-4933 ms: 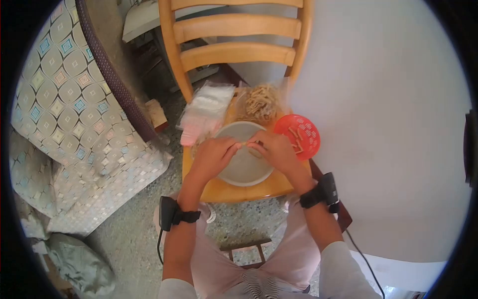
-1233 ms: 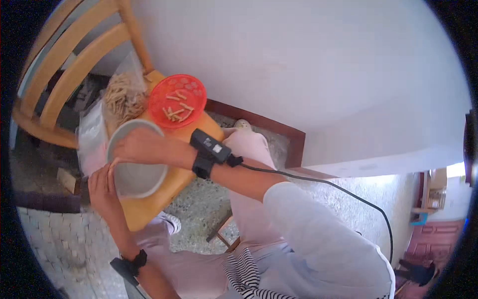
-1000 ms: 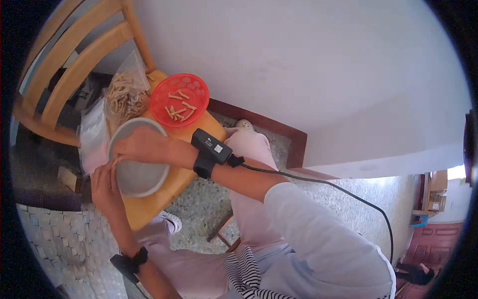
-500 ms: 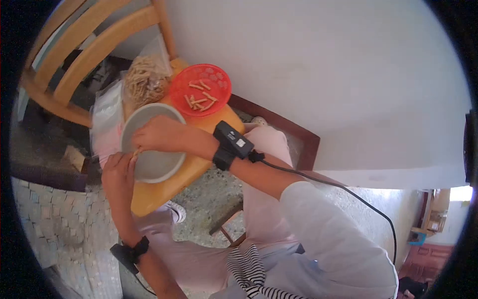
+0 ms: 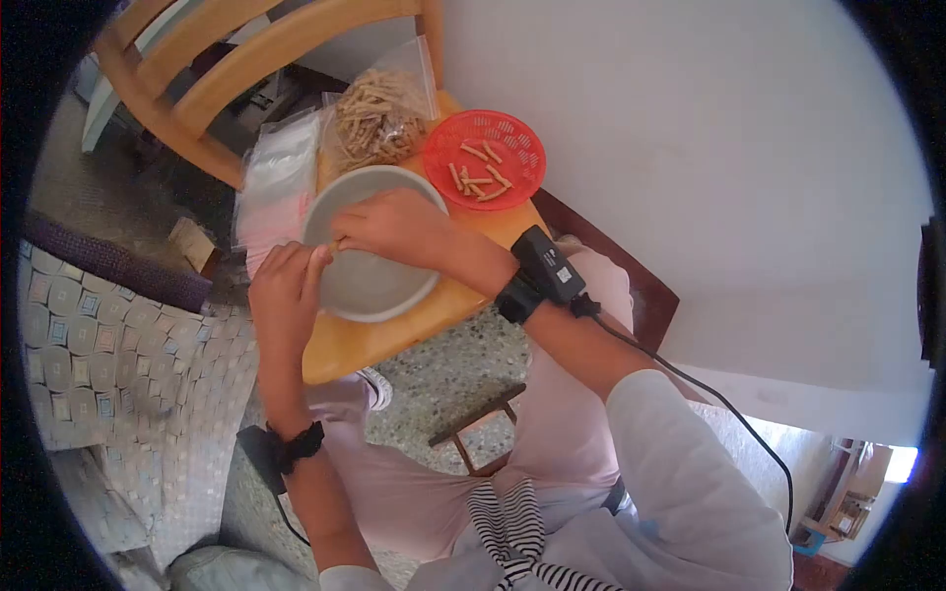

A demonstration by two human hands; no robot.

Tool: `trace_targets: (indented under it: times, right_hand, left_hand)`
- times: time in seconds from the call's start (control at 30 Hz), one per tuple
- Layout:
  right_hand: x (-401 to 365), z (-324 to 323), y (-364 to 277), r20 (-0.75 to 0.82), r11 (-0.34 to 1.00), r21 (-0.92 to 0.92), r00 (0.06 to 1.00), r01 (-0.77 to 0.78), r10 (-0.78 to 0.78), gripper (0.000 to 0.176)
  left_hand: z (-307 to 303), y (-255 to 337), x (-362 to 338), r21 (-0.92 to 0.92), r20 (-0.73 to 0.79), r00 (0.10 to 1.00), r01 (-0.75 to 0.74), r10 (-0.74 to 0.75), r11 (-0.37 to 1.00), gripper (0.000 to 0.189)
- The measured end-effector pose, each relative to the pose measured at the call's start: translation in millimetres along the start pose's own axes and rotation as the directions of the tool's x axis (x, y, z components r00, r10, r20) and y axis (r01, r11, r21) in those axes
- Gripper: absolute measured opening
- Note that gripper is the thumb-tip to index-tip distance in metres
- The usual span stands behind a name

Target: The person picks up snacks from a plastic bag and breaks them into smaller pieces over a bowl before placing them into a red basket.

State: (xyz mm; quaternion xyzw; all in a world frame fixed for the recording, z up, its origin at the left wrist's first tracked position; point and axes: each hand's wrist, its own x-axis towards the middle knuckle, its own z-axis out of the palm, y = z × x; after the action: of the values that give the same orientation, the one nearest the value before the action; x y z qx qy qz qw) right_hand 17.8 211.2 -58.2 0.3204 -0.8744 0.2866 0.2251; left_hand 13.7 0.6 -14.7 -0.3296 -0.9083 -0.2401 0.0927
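My left hand (image 5: 284,291) is closed in a pinch at the left rim of a whitish bowl (image 5: 379,313). Over that bowl, my right hand (image 5: 392,229) pinches too, its fingertips almost meeting those of the left. Between the two sets of fingertips a short bit of a tan, root-like stick (image 5: 335,245) shows; the fingers cover most of it. Several similar short sticks (image 5: 496,177) lie in a red plastic basket (image 5: 527,148) to the right. Behind the bowl, a clear plastic bag (image 5: 379,118) is full of such sticks.
Flat clear zip bags (image 5: 281,177) lie left of the bowl. Everything rests on a yellow wooden chair seat (image 5: 345,345) with a slatted back (image 5: 286,54). A white wall (image 5: 670,197) stands at the right, patterned cloth (image 5: 118,364) at the left. A cable (image 5: 709,394) runs from my right wrist.
The view has shifted, so the chair and its contents appear farther right and higher. Both hands keep their pinch around the tan stick over the bowl.
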Motion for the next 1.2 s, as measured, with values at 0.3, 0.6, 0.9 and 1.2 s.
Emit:
trace_targets:
  times: [0.3, 0.6, 0.9, 1.2]
  right_hand:
    - [-1, -6, 6, -0.016, 0.996, -0.084, 1.000, -0.015, 0.014, 0.020]
    - [4, -23, -2, -0.002, 0.991, 0.080, 0.994, -0.110, 0.111, 0.022]
    - [7, -27, -5, 0.040, 0.957, 0.184, 0.975, -0.223, 0.219, 0.021]
    - [5, -19, -6, -0.041, 0.985, 0.156, 0.996, -0.075, 0.082, 0.024]
  left_hand:
    - [6, 4, 4, -0.018, -0.117, 0.993, 0.013, -0.015, 1.000, 0.015]
    - [6, 0, 6, 0.104, -0.243, 0.959, -0.120, 0.142, 0.987, 0.019]
    - [3, 8, 6, -0.237, -0.234, 0.971, -0.001, -0.056, 0.972, 0.020]
    - [9, 17, 8, -0.396, -0.167, 0.985, -0.034, -0.036, 0.917, 0.017]
